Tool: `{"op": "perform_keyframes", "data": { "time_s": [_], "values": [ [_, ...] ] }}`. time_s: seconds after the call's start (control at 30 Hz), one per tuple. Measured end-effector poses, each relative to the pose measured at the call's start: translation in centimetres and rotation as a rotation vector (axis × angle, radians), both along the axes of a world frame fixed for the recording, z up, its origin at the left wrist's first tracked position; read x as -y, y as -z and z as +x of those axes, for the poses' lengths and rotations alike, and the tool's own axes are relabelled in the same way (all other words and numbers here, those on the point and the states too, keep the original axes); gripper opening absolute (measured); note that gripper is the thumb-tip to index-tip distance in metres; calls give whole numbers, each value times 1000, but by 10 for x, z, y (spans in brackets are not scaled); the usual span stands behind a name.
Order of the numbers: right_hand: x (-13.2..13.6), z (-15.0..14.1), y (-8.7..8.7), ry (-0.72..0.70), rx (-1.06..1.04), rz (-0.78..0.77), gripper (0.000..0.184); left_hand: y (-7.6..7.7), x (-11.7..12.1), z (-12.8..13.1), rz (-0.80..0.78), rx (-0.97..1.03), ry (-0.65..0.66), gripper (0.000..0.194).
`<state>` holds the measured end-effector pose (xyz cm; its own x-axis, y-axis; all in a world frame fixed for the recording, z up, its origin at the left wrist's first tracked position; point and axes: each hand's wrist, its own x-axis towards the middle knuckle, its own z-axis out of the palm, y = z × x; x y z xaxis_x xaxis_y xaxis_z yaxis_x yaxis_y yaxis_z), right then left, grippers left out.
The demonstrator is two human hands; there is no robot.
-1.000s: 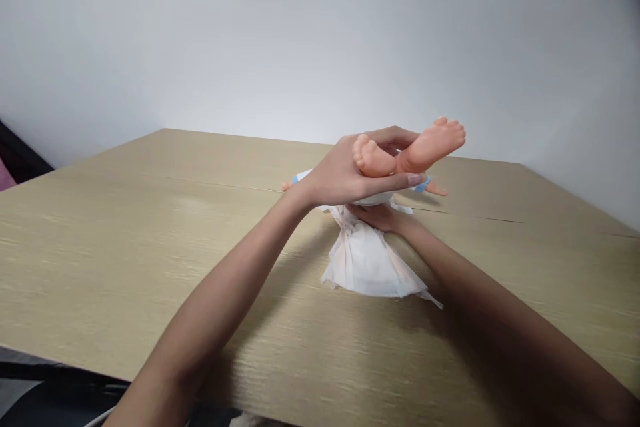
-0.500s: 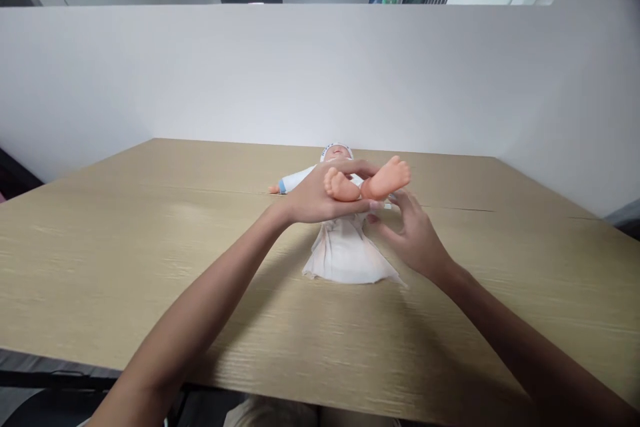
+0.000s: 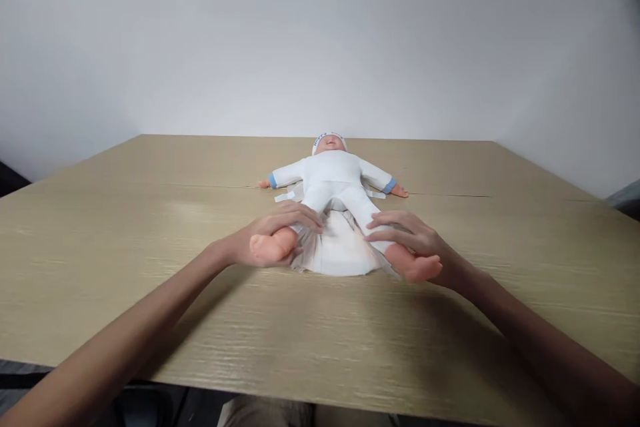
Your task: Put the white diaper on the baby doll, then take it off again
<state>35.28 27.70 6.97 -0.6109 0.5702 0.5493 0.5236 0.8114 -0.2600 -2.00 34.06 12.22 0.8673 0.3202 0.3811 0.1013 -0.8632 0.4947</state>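
In the head view, the doll [image 3: 333, 170] lies face up on the tabletop [image 3: 320, 333], arms flung wide and legs spread, its head towards the white partition [image 3: 320, 60]. And the hands are right in there, one at each leg! The left hand [image 3: 283, 220] curves loosely around one lower leg, half open, fingers draped over the shin, a bare foot against the palm. Over on the doll's other leg, the right hand [image 3: 419, 233] does likewise, fingers laid across the shin, partly curled, loosely holding it. Between the doll's legs, the white diaper [image 3: 343, 250] fans out flat, with pale tabs [image 3: 285, 197] showing beside the doll's waist (a printed cap [image 3: 315, 145] tops it all off).
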Motion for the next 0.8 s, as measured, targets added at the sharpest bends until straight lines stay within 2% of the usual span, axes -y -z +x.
{"op": "perform_keyframes", "data": {
  "time_s": [0.13, 0.23, 0.4, 0.47, 0.67, 0.8],
  "values": [
    [-6, 9, 18, 17, 59, 57, 50, 26, -6, -16, 23, -16, 1, 52],
    [-8, 8, 20, 19, 101, 75, 45, 33, -9, -23, 53, -88, 29, 60],
    [-7, 7, 17, 30, 161, 49, 42, 32, -9, -29, 84, -230, 4, 79],
    [-6, 8, 16, 30, 173, 47, 42, 31, -8, -30, 85, -256, 3, 80],
    [-3, 7, 11, 33, 191, -10, 40, 28, -3, -27, 124, -187, -12, 60],
    [-2, 6, 9, 19, 167, -51, 40, 28, -2, -27, 136, -180, -18, 57]
  ]
}}
